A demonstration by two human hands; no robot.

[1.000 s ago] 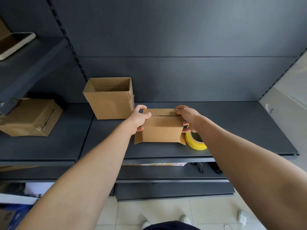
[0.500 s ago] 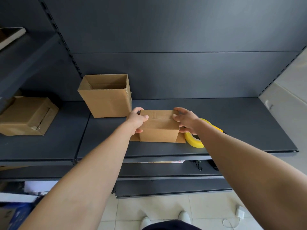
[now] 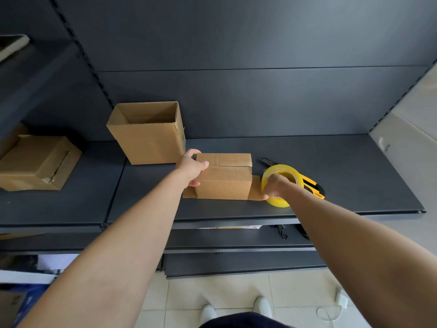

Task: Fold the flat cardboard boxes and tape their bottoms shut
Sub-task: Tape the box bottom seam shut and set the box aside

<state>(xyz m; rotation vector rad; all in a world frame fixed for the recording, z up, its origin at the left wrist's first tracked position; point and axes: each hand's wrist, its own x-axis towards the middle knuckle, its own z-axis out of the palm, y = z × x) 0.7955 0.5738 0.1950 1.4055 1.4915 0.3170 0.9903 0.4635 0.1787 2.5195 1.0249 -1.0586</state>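
Near the shelf's point(image 3: 354, 181) front edge, the right hand point(image 3: 274, 188) grips the yellow tape roll point(image 3: 279, 201), which stands on edge just right of the small cardboard box point(image 3: 223, 183). The left hand point(image 3: 191, 168) holds that box's left side, thumb on its folded flaps. A yellow-and-black knife point(image 3: 312, 185) lies behind the roll, partly hidden, its printing too small to read. An open box point(image 3: 149, 138) stands farther back on the left, and another box point(image 3: 35, 162) lies at the far left.

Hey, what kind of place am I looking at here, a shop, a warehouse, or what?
Probably a shop stockroom or packing corner: dark metal shelving on slotted uprights, an open cardboard box and a smaller box on the shelf, and a yellow tape roll beside a cutter.
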